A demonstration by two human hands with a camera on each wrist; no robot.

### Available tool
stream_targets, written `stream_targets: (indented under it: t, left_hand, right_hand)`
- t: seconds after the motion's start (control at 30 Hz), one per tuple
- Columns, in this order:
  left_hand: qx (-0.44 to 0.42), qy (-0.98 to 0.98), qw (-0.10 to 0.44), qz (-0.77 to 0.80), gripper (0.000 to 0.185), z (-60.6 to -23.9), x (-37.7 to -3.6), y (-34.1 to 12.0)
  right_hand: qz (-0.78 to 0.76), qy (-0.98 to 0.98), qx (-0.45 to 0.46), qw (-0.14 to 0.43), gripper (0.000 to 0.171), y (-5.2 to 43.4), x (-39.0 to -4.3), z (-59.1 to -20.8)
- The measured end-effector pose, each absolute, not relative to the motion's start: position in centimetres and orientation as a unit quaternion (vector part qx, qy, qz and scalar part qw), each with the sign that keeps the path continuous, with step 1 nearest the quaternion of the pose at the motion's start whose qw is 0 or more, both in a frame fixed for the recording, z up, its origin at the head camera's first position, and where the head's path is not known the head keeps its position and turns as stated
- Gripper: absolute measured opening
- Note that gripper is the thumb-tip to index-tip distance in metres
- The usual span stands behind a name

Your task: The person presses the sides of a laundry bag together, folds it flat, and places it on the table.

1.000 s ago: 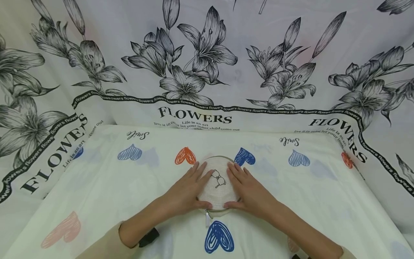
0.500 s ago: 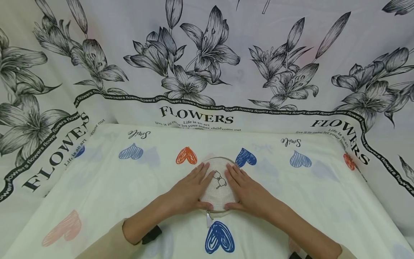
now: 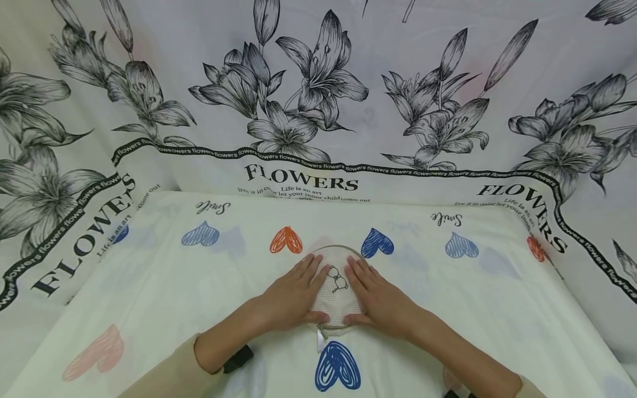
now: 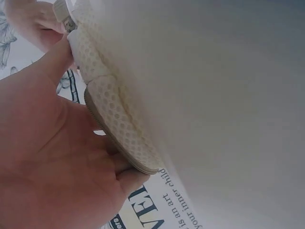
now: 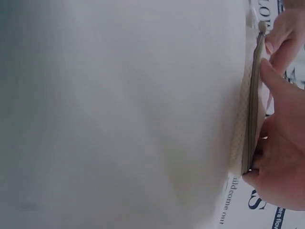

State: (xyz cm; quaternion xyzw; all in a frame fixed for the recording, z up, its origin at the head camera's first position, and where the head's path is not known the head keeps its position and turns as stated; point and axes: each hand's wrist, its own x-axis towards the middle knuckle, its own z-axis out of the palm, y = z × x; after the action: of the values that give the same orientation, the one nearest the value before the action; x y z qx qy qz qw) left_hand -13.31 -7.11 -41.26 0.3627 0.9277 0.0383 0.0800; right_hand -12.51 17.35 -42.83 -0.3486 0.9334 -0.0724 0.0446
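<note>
A round, off-white mesh laundry bag [image 3: 334, 304] with a small line drawing on top lies on the cloth, between the two hands. Its zipper runs round the edge, and a pale pull tab [image 3: 320, 340] hangs at the near side. My left hand [image 3: 291, 290] rests on the bag's left side, fingers extended over the top and thumb at the near edge. Mirroring it, my right hand [image 3: 383, 301] lies on the right side. In the left wrist view, the mesh side wall [image 4: 114, 105] bulges below the zipper. The right wrist view shows the brown zipper [image 5: 252, 109] beside the right fingers.
A white cloth [image 3: 164, 293] printed with hearts and "Smile" covers the table. Behind and at both sides hangs a white curtain [image 3: 398, 138] with black flower drawings. Dark straps [image 3: 238, 359] show at the wrists.
Both hands have slid slightly inward over the bag, covering more of its top. The bag's far edge and the pull tab sit a little nearer to me.
</note>
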Motion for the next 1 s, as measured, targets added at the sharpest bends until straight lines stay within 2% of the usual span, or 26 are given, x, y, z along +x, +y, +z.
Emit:
stream_targets:
  t: [0.23,0.63,1.0]
  left_hand:
    - [0.367,0.927,0.077,0.027,0.096,-41.1,-13.3,-6.8]
    - [0.375,0.925,0.024,0.055,0.097,-41.3,-13.3,-7.4]
    - [0.335,0.937,0.027,0.094,0.091,-40.6,-13.2,-9.1]
  right_hand:
    - [-0.066,0.934,-0.348,0.051,0.100,17.4,-12.5,-42.5]
    - [-0.059,0.939,-0.338,0.010,0.100,17.9,-12.4,-41.7]
    - [-0.090,0.943,-0.319,-0.021,0.094,19.5,-12.5,-41.4]
